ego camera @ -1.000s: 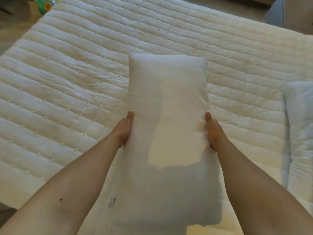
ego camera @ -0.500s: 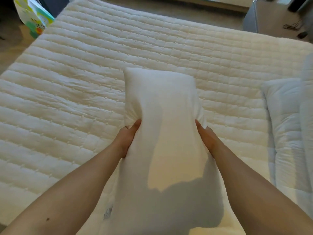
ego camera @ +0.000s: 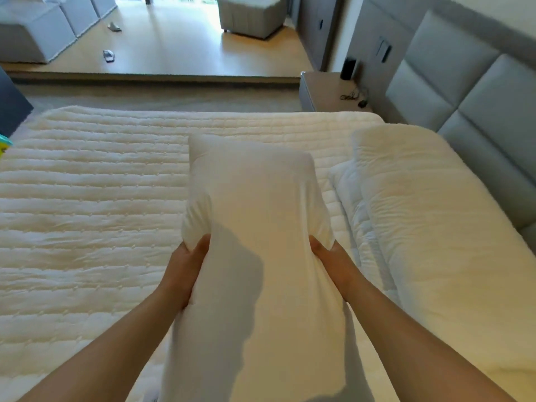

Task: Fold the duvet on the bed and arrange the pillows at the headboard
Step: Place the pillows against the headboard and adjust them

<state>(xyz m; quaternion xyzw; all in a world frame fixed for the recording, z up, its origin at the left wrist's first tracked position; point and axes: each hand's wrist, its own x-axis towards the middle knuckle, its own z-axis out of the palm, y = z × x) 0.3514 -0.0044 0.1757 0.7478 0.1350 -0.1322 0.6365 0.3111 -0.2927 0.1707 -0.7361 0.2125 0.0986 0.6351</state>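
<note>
The pillow (ego camera: 255, 227) is between both hands, above the bed (ego camera: 87, 227). The left hand (ego camera: 185, 271) and right hand (ego camera: 333, 265) squeeze its two sides, with the fingers hidden behind it.

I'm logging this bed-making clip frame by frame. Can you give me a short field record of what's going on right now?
held item: pillow, white, lifted over the mattress
left hand: grips the pillow's left side
right hand: grips the pillow's right side
duvet: folded, lying along the headboard
second pillow: beside the duvet, on the mattress
nightstand: beyond the bed, cable on top
task state: held pillow not yet placed
</note>
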